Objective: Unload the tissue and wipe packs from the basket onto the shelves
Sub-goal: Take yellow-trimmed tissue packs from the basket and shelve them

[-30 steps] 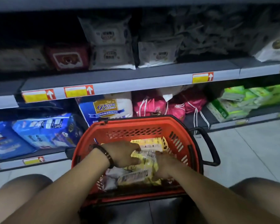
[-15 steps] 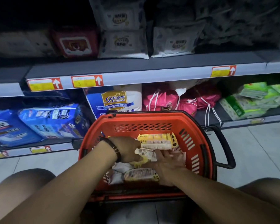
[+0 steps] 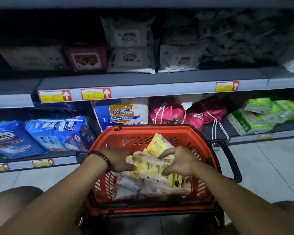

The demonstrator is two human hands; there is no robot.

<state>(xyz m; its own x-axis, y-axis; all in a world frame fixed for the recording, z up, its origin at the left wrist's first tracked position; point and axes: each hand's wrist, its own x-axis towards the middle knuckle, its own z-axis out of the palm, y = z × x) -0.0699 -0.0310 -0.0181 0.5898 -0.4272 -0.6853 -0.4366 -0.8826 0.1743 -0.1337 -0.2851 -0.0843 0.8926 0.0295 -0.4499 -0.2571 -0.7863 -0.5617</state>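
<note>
Dim light leaves the upper shelf (image 3: 151,78) deep in shadow, its white packs (image 3: 131,59) grey and grainy. The floor tiles (image 3: 270,167) and red basket (image 3: 151,133) catch the brightest light. Motion blur smears the yellow packs (image 3: 151,167) between the hands. Wide-angle distortion bows the shelf edges, and the frame's corners fall soft and dark.

The basket (image 3: 143,133) is perforated orange plastic with a black plastic handle (image 3: 231,160); the yellow packs (image 3: 153,167) wear glossy printed film; the shelf (image 3: 143,80) looks matt grey metal; the floor tiles (image 3: 270,167) are smooth, faintly shiny.
</note>
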